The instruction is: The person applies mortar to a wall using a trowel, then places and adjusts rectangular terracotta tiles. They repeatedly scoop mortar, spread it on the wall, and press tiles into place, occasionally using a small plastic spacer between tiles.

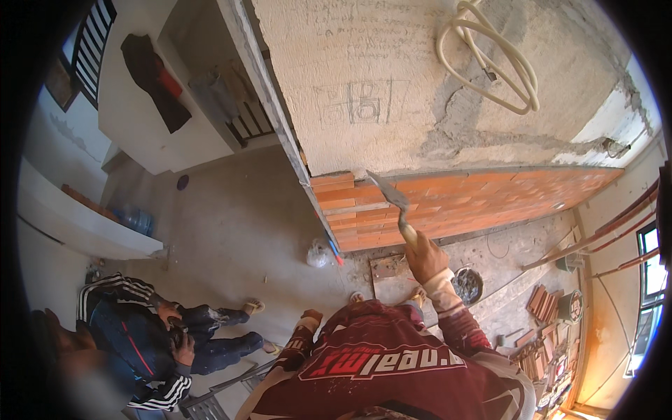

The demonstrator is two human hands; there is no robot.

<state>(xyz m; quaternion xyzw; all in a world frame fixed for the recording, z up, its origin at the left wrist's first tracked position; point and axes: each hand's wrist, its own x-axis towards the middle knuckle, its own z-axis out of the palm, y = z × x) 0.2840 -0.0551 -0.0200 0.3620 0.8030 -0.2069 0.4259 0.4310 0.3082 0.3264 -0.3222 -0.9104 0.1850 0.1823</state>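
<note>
My right hand [425, 260] is closed around the handle of a trowel [393, 196]. The blade points up and left, its tip at the upper edge of an orange brick wall [448, 203], near that wall's left end; whether it touches, I cannot tell. Just above runs the rough plastered wall [399, 140], with pencil marks on it. Low beside my body is my left hand [311, 318], seen from above with its fingers hidden. No object shows in it.
A bucket of grey mix [467, 285] stands on the floor right of my right forearm. Stacked bricks [542, 350] lie at lower right. A coiled cream hose [518, 84] hangs on the wall. At lower left, another person [140, 343] holds a small dark object.
</note>
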